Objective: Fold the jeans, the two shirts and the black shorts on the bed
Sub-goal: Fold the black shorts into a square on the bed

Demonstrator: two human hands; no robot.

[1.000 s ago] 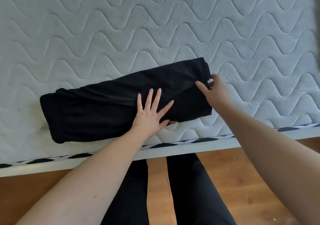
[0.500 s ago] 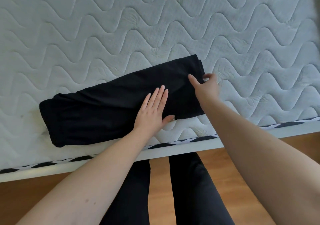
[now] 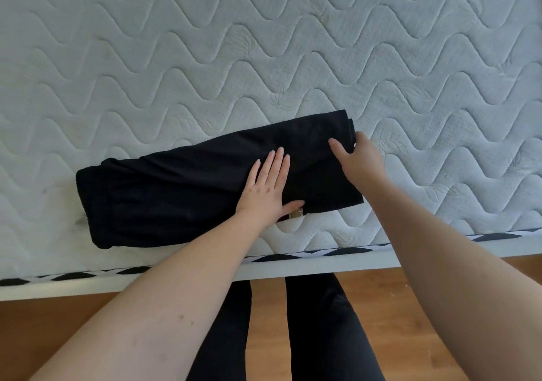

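Under both hands, near the front edge of the bed, lies the folded black fabric garment (image 3: 205, 187), a long soft band running from lower left to upper right across the white quilted mattress (image 3: 264, 43) with its wavy stitched pattern. The cloth is matte and dark, with few visible details; a long fold line runs along its upper part, and the left end is thicker and rounded, with a gathered band. The right end shows stacked layer edges at its far corner.

The left hand (image 3: 268, 188) lies flat on the garment, palm down, fingers straight and close together, pointing away from the person, thumb spread toward the right. Its grip is open; it presses on the cloth and holds nothing. Just below its thumb, at the near edge of the garment, a small tan label (image 3: 297, 213) shows.

The right hand (image 3: 356, 160) is at the right end of the garment, just right of the left hand. Its thumb lies on top of the cloth and its fingers curl round the end edge, so its grip is closed on the fabric.

Below both hands, the mattress edge carries a black-and-white braided trim (image 3: 281, 256). Past it are the brown wooden floor (image 3: 44, 336) and the person's legs in black trousers (image 3: 322, 336).
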